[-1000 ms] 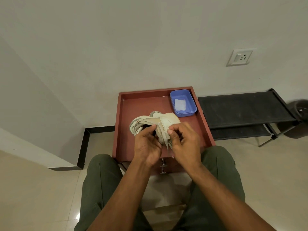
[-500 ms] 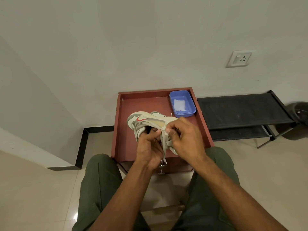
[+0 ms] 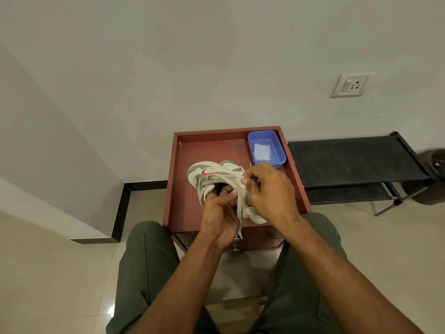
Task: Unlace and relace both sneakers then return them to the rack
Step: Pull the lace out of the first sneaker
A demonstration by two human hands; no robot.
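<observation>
Cream-and-grey leather sneaker (image 3: 204, 173) with a red swoosh on its side is held above a reddish-brown wooden tray-top table (image 3: 190, 150), tipped on its side with the toe toward the left and far side. A second sneaker (image 3: 230, 166) of the same colours shows just behind it, mostly hidden, and whether it rests on the table cannot be told. The seated person's left hand (image 3: 220, 214) curls its fingers into the shoe's opening and grips the upper from the near side. The right hand (image 3: 269, 191) has its grip pinched together on a flat cream lace (image 3: 238, 203) at the top of the eyelet row, thumb and forefinger pressed on the strip. One loose end of the lace hangs down past the table's near edge, just beside a small metal drawer knob (image 3: 235, 243).

At the table's far right corner sits a blue rectangular plastic tub (image 3: 277, 143) holding a small white folded piece. To the right of the table, touching or nearly touching its side, stands a low black metal-framed rack (image 3: 349, 157) with mesh shelves. A dark round bin (image 3: 433, 174) is at the far right edge, and a white wall socket (image 3: 350, 84) is mounted above the rack. Olive-green trousers (image 3: 144, 261) cover both knees in the near foreground over beige floor tiles.
</observation>
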